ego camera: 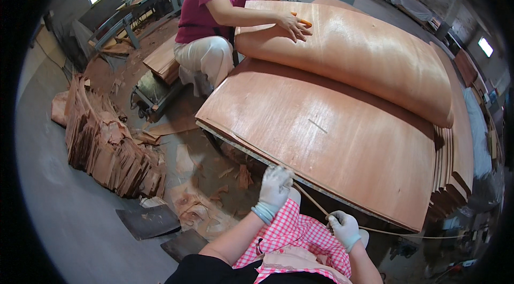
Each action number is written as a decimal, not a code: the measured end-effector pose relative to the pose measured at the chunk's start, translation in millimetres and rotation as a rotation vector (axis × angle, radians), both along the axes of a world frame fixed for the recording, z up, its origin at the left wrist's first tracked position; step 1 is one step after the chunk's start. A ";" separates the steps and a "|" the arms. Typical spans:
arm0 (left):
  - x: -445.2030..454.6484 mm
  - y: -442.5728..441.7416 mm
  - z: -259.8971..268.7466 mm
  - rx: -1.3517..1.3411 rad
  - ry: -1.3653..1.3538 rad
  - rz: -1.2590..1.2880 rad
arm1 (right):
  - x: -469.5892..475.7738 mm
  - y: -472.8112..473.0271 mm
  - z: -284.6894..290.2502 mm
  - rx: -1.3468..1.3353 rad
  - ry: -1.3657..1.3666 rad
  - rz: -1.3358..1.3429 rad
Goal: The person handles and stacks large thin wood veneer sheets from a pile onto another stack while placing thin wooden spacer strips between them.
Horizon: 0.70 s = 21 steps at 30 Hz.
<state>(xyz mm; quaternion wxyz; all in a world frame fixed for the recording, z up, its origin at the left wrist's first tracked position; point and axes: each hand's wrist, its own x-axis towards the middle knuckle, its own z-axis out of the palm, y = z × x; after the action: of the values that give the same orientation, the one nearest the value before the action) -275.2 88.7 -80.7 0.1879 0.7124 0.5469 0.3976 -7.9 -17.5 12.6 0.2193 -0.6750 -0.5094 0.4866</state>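
Observation:
A large wood veneer sheet (321,135) lies on a table before me, with a short dark slit or mark near its middle. My left hand (276,182), in a pale glove, is at the table's near edge, closed around a thin tan strip. My gloved right hand (343,225) grips the same tan strip (311,199) lower down, off the edge; its tail runs on to the right. Beyond, a curled veneer sheet (353,59) lies across the far half, and a co-worker's hand (295,26) rests on it with an orange-handled tool (304,22).
A co-worker (209,14) sits at the table's far left corner. A stack of broken veneer pieces (108,143) stands on the floor at left, with scraps around it. Folded veneer sheets (453,163) hang at the table's right end. Dark flat pieces (148,219) lie near my left arm.

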 end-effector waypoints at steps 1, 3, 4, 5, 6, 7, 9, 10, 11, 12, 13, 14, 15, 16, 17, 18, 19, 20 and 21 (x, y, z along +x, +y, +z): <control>-6.2 11.1 -1.9 0.046 0.100 0.035 | -0.3 0.3 1.9 -0.020 0.019 -0.005; -27.3 39.9 -6.3 -0.052 0.452 0.199 | 0.2 0.4 5.4 -0.061 0.052 -0.021; -41.6 55.4 -7.4 -0.014 0.587 0.237 | 1.1 -0.8 3.3 -0.074 0.059 -0.032; -57.3 70.0 -8.9 0.026 0.723 0.274 | 2.0 -3.2 -0.9 -0.085 0.068 -0.044; -72.6 82.9 -9.7 -0.121 0.758 0.289 | 2.1 -4.5 -3.7 -0.097 0.080 -0.053; -88.4 90.7 -15.5 -0.269 0.790 0.305 | 1.2 -5.1 -3.7 -0.124 0.103 -0.068; -119.9 91.9 -35.5 -0.206 0.780 0.294 | -2.2 -5.1 -1.2 -0.176 0.153 -0.093; -122.9 93.4 -35.6 -0.176 0.782 0.303 | -1.5 -5.1 0.8 -0.182 0.161 -0.096; -124.9 95.0 -35.5 -0.145 0.784 0.313 | -0.9 -5.1 3.1 -0.188 0.168 -0.098; -125.5 94.8 -28.4 -0.115 0.782 0.317 | -0.6 -7.0 3.9 -0.200 0.176 -0.103; -125.5 97.1 -19.2 -0.084 0.777 0.322 | 0.1 -7.8 3.1 -0.211 0.185 -0.106; -124.9 100.4 -15.4 -0.054 0.771 0.328 | 0.8 -9.0 1.8 -0.222 0.193 -0.108; -126.7 103.1 -15.9 -0.064 0.734 0.322 | 0.5 -8.5 0.9 -0.234 0.205 -0.103; -128.2 105.4 -17.0 -0.074 0.697 0.316 | 0.2 -7.7 1.1 -0.235 0.192 -0.099; -129.4 106.0 -18.2 -0.084 0.660 0.310 | -0.1 -6.9 1.8 -0.235 0.178 -0.095; -130.1 105.8 -18.5 -0.091 0.647 0.311 | -0.9 -6.1 2.2 -0.234 0.166 -0.093; -132.7 105.5 -20.6 -0.056 0.668 0.339 | -1.5 -4.9 3.6 -0.234 0.172 -0.099; -137.6 105.3 -24.9 -0.020 0.688 0.368 | -1.9 -3.5 5.6 -0.235 0.178 -0.104; -143.5 106.7 -29.4 0.018 0.709 0.396 | -2.2 -2.1 6.6 -0.234 0.184 -0.110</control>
<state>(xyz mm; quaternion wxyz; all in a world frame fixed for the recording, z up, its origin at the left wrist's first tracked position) -418.7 195.4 -110.1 -0.0985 0.6877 0.7011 0.1606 -10.1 -19.6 19.2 0.2113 -0.6754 -0.3892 0.5897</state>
